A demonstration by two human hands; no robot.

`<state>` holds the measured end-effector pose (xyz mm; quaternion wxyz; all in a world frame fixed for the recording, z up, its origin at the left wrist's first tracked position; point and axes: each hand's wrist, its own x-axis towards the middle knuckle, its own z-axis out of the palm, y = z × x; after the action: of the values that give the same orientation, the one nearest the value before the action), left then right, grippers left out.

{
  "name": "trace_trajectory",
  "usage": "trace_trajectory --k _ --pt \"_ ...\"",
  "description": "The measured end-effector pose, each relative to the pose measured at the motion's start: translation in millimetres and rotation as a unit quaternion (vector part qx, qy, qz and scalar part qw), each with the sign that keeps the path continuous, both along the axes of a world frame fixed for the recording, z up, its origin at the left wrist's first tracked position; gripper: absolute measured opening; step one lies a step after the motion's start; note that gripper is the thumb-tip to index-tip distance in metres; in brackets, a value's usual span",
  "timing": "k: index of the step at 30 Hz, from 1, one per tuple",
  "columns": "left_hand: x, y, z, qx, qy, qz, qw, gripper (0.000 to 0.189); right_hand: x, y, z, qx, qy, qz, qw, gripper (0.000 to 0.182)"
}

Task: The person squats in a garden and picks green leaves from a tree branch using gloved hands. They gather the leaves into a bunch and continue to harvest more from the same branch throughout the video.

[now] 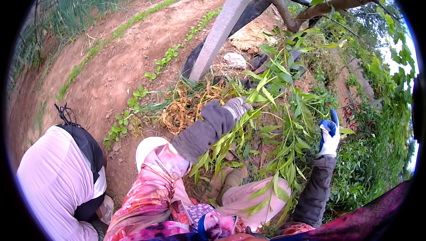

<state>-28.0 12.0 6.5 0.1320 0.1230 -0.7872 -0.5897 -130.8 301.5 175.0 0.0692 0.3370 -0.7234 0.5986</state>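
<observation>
My left hand (237,108), in a striped grey glove and a dark sleeve cover, reaches into the leafy green stems (263,91) ahead of me; the leaves hide its fingertips. To the right, my right hand (329,133) is raised in a white glove with blue-coated fingers. Its index finger points up and other fingers curl near a thin leafy shoot; whether they pinch it is unclear. Long-leaved branches (289,151) hang between the hands and over my pink trouser leg (256,201). Dry brown leaves (181,108) lie beyond my left forearm.
A concrete post (221,28) leans ahead beside a tree branch (346,3). Rows of seedlings (163,60) cross bare soil. A person (63,174) in pale clothing bends at my left. A pale rock (234,60) lies past the post; red-fruited plants (356,114) grow at right.
</observation>
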Motion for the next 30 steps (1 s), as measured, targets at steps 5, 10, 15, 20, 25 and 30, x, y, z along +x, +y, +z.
trace_trajectory --k 5,10,15,20,25,30 --pt "-2 2 -5 0.009 0.037 -0.009 0.999 0.034 30 5 24 0.002 0.075 0.009 0.997 0.02" --pt "-6 0 -8 0.004 0.003 -0.008 1.0 0.04 68 -13 35 0.355 0.497 -0.164 0.775 0.035" --pt "-1 1 7 0.034 -0.008 -0.032 0.999 0.045 32 -12 -6 0.391 0.336 -0.172 0.839 0.061" --pt "8 0 20 0.049 -0.079 -0.026 0.995 0.049 10 -22 -50 0.411 0.039 -0.048 0.91 0.057" --pt "-2 1 1 0.077 -0.052 -0.011 0.996 0.049 28 -61 -98 0.426 0.043 -0.033 0.903 0.046" --pt "10 2 10 0.105 -0.001 -0.02 0.994 0.045 41 -102 -137 0.314 -0.041 0.029 0.948 0.034"
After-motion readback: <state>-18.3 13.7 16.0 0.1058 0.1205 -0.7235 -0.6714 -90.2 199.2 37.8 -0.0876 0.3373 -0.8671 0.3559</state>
